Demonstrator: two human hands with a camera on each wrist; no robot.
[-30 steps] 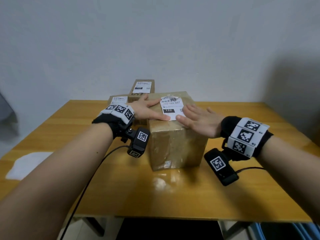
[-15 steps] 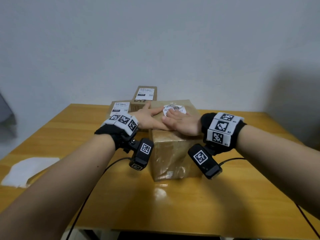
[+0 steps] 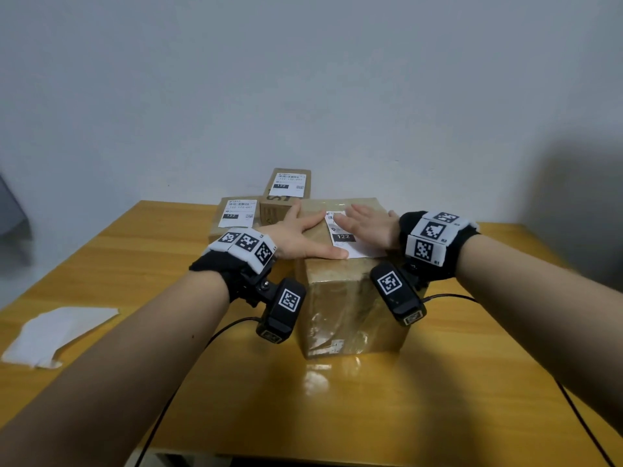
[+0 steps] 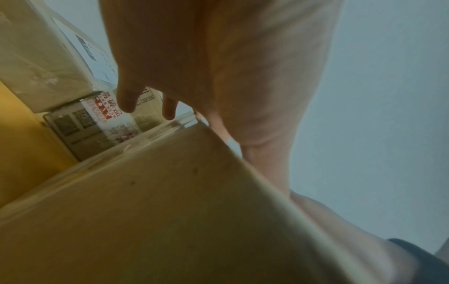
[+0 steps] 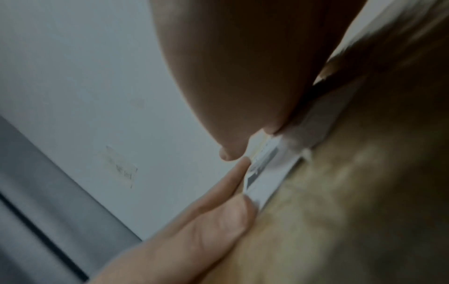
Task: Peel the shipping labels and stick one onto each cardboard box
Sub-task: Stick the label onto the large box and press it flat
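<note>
A tall tape-wrapped cardboard box (image 3: 350,308) stands mid-table. A white shipping label (image 3: 350,246) marked 122 lies on its top. My left hand (image 3: 303,235) lies flat on the box top, fingers straight, its fingertips at the label's left edge. My right hand (image 3: 365,224) presses flat on the label's far part. In the right wrist view my right hand (image 5: 230,76) lies on the label (image 5: 269,173), with the left hand's fingers (image 5: 218,217) beside it. In the left wrist view my left hand (image 4: 218,67) lies over the box's side (image 4: 157,221).
Two smaller labelled boxes sit behind: a flat one (image 3: 236,214) at left, a taller one (image 3: 288,190) at the wall. White backing paper (image 3: 54,333) lies at the table's left edge. Wrist-camera cables (image 3: 573,406) trail over the wooden table (image 3: 337,416).
My right hand swept from the label's right side across it and now rests on its far part. The left hand stayed flat on the box top.
</note>
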